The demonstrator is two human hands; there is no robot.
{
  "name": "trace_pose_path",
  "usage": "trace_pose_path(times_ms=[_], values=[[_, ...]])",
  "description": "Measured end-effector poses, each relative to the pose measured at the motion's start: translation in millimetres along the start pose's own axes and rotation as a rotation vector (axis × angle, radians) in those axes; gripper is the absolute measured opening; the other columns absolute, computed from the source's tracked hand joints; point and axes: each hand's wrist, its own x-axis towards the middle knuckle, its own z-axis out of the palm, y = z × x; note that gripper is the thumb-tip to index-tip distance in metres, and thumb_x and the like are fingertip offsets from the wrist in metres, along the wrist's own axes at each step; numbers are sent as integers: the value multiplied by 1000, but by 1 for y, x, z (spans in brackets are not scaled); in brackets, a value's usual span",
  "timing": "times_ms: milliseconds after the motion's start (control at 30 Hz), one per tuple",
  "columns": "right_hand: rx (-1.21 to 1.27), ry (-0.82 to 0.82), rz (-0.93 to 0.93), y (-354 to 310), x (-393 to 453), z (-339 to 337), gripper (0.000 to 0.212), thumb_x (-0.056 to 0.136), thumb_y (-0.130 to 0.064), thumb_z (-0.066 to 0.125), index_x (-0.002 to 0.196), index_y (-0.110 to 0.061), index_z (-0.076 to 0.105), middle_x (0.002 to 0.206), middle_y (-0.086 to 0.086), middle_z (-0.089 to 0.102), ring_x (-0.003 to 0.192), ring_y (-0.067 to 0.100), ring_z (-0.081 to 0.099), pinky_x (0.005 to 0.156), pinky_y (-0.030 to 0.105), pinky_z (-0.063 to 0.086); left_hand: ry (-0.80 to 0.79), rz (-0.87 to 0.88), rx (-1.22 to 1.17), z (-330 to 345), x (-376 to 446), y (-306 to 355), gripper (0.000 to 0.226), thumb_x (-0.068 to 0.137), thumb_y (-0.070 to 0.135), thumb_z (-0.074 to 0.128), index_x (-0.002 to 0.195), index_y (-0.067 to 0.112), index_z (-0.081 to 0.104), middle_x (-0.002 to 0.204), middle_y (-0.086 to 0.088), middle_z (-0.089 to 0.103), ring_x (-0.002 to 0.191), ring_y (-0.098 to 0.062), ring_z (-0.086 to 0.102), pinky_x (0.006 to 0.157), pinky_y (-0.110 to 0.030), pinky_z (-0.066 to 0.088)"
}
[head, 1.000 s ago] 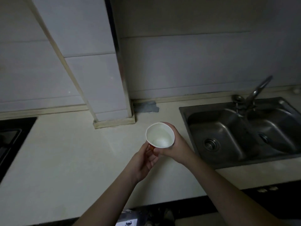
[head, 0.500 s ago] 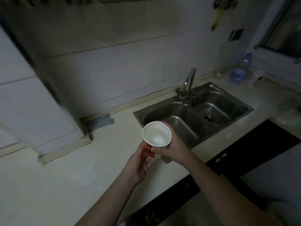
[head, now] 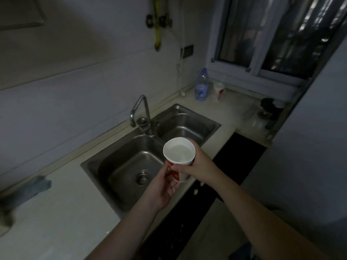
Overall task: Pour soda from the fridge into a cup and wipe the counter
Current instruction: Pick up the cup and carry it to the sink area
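A white paper cup [head: 179,152] with red print on its side is held upright in the air above the front rim of the steel double sink [head: 212,123]. Its inside is white and I see no dark liquid in it. My right hand [head: 197,164] wraps the cup's right side. My left hand [head: 162,186] cradles its lower left side and base. The pale counter [head: 62,209] stretches left of the sink. A grey-blue cloth [head: 28,190] lies on the counter by the wall at far left.
A curved faucet [head: 139,111] rises behind the sink. A clear plastic bottle [head: 201,85] and a small white container [head: 218,91] stand in the back corner under the window. A dark round object [head: 266,107] sits on the right counter. A dark gap opens below the counter edge.
The view has swung right, from the wall column and counter to the sink, the window and the corner. Both hands keep holding the cup, which is now over the sink's front edge.
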Motion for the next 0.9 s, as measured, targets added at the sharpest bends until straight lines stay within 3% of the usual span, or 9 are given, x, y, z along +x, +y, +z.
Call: trace_pose_path(times_ms=[100,167,233,533,733,900], values=[[0,51,0,9,7,-46,83,56,-40,89,125,-46,43,122,-20,58,115,-3,53,99,29,46,-16,-11,45,42,29,-10,52,81,45,64,118,8,64,94,-6,73,78,-13,70,74,-26,59],[-4,81,-4,13,11,-74,90,52,-47,87,130,-40,42,124,-16,58,117,1,54,101,34,46,-35,-14,68,67,46,-14,53,86,44,63,123,7,63,98,-6,72,80,-14,69,68,-26,60],[0,112,-6,16,15,-99,87,50,-49,87,126,-45,43,123,-16,59,116,1,54,101,33,46,-45,-16,88,90,61,-16,53,90,45,60,126,6,62,99,-6,72,80,-14,69,62,-24,58],[56,196,15,40,44,-175,83,63,-25,89,131,-31,43,122,-11,60,113,1,57,94,24,47,-71,-62,179,161,121,-21,45,94,42,57,119,5,63,97,-8,73,80,-15,72,65,-25,59],[84,227,30,64,81,-199,80,66,-11,86,132,-22,42,120,-12,58,105,-9,56,80,6,44,-93,-121,218,179,172,-13,41,94,42,57,110,5,65,89,-8,76,75,-15,73,59,-24,58],[62,262,34,82,128,-213,79,65,-10,87,130,-21,43,123,-5,57,109,-2,57,84,10,46,-105,-114,254,184,220,6,48,95,44,56,124,7,62,101,-9,74,88,-17,72,76,-27,57]])
